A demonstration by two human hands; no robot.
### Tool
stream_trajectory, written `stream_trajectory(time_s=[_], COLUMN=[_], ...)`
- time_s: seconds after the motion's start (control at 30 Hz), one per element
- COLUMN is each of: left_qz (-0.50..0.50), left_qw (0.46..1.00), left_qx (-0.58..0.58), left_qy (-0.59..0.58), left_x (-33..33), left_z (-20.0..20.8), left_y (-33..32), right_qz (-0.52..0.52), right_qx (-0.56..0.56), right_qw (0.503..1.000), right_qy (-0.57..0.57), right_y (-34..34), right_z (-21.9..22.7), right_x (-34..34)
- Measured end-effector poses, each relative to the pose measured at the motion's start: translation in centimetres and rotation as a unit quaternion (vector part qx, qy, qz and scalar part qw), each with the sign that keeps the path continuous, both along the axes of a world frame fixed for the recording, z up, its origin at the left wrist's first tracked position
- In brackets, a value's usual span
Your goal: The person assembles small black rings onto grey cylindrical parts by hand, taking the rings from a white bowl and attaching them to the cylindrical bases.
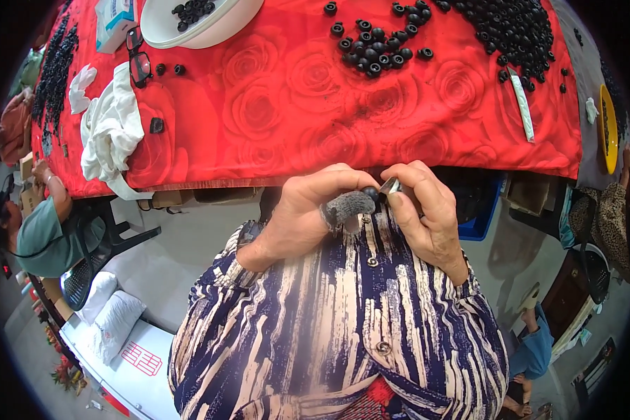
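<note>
Just off the table's front edge, my two hands meet close to my chest. My left hand (pixel 304 206) is closed on a small black round part (pixel 373 193), pinched at its fingertips; one finger wears a grey knitted finger cover (pixel 346 208). In my right hand (pixel 427 210), thumb and fingers pinch a small, flat, shiny metal blade (pixel 390 186) that meets the black part. Fingers hide most of both pieces. Beyond my hands, a loose group of the same black parts (pixel 378 49) lies on the red rose-patterned tablecloth (pixel 259 105).
A larger pile of black parts (pixel 521 35) is at the far right, beside a thin white packet (pixel 522 106). A white bowl (pixel 210 31), eyeglasses (pixel 140 66) and a white cloth (pixel 112 126) lie at left. Other people sit at left (pixel 42 231) and right (pixel 612 231).
</note>
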State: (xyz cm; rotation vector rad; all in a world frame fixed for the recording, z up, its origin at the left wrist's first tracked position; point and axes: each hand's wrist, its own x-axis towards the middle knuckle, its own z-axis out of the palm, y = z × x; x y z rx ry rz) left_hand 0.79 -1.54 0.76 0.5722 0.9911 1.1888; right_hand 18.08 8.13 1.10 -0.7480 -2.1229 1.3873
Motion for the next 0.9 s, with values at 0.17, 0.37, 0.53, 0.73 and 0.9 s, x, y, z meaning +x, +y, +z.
stream_trajectory(time_s=[0.17,0.37,0.53,0.73,0.9], left_qz=[-0.005,-0.010,-0.008,-0.009,-0.018], left_qw=[0.999,0.999,0.998,0.997,0.994], left_qx=[0.024,-0.022,-0.037,-0.044,-0.055], left_qy=[0.033,-0.034,-0.048,-0.069,-0.090], left_x=[0.26,0.16,0.36,0.40,0.33], left_z=[-0.14,-0.04,-0.04,-0.22,-0.16], left_y=[0.15,0.11,0.18,0.26,0.41], right_qz=[0.002,0.007,0.010,0.016,0.017], right_qx=[0.009,0.012,0.005,-0.003,0.022], right_qw=[1.000,1.000,1.000,1.000,0.999], right_qy=[0.005,0.008,0.008,0.010,0.020], right_y=[-0.03,0.06,0.14,0.22,0.35], right_z=[-0.36,-0.41,-0.47,-0.50,-0.90], right_x=[0.01,0.13,0.25,0.32,0.47])
